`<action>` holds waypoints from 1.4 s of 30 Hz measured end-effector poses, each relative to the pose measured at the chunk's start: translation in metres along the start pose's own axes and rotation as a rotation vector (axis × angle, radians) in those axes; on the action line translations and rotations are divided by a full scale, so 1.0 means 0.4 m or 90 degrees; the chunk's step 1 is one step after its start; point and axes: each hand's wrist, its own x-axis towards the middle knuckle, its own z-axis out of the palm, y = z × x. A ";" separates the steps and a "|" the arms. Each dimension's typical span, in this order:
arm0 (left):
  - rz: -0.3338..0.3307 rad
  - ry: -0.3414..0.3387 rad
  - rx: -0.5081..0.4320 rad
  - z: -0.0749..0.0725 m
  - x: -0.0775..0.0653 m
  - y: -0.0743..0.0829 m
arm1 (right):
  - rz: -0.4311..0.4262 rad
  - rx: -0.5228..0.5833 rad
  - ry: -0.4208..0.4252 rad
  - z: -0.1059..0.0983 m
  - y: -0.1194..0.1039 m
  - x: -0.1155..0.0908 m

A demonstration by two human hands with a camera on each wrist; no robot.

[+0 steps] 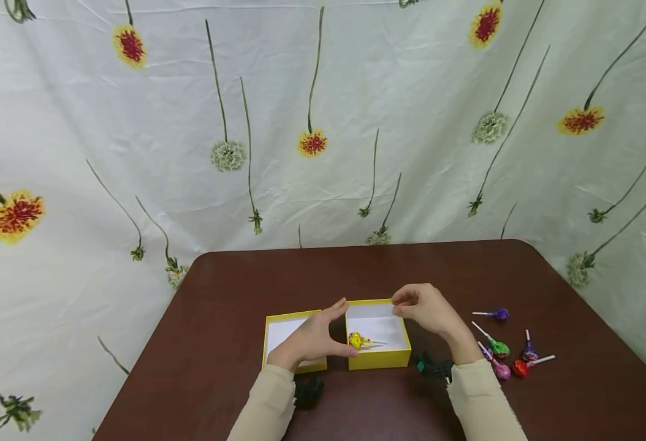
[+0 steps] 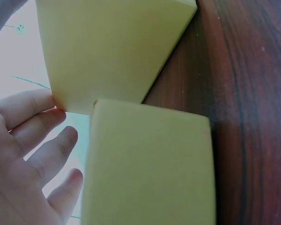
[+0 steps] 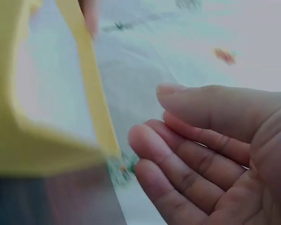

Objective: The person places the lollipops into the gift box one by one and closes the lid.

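My left hand (image 1: 309,340) spans the left side of a yellow box (image 1: 379,360) with a white inside, thumb at its near corner and fingers at its far corner. In the left wrist view, fingertips (image 2: 49,99) touch that box's corner. A yellow-wrapped lollipop (image 1: 356,340) lies inside along the left, its stick toward the right. Over the box's far right corner is my right hand (image 1: 425,306), fingers loosely bent. The right wrist view shows nothing between its thumb and fingers, apart from the box rim (image 3: 96,103).
Left of the box stands a second yellow, white-lined box part (image 1: 287,327), partly behind my left hand. Several lollipops lie at the right, including a green one (image 1: 499,349), a red one (image 1: 520,368) and a purple one (image 1: 501,314). A floral cloth (image 1: 279,202) hangs behind the brown table (image 1: 235,282).
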 end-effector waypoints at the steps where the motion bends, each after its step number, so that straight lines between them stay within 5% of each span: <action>1: 0.001 0.000 -0.001 0.000 0.000 0.001 | 0.011 0.001 0.009 -0.016 0.008 -0.004; 9: 0.008 -0.006 0.000 0.002 0.000 0.007 | 0.066 -0.038 0.057 -0.143 0.082 -0.063; 18: 0.008 -0.006 -0.009 0.011 0.000 0.003 | 0.143 -0.092 0.045 -0.257 0.204 -0.155; 35: 0.009 -0.007 -0.020 0.006 -0.002 -0.003 | 0.205 -0.012 -0.073 -0.281 0.281 -0.195; 42: 0.011 -0.008 -0.022 0.004 0.000 -0.002 | 0.193 -0.081 -0.087 -0.278 0.273 -0.196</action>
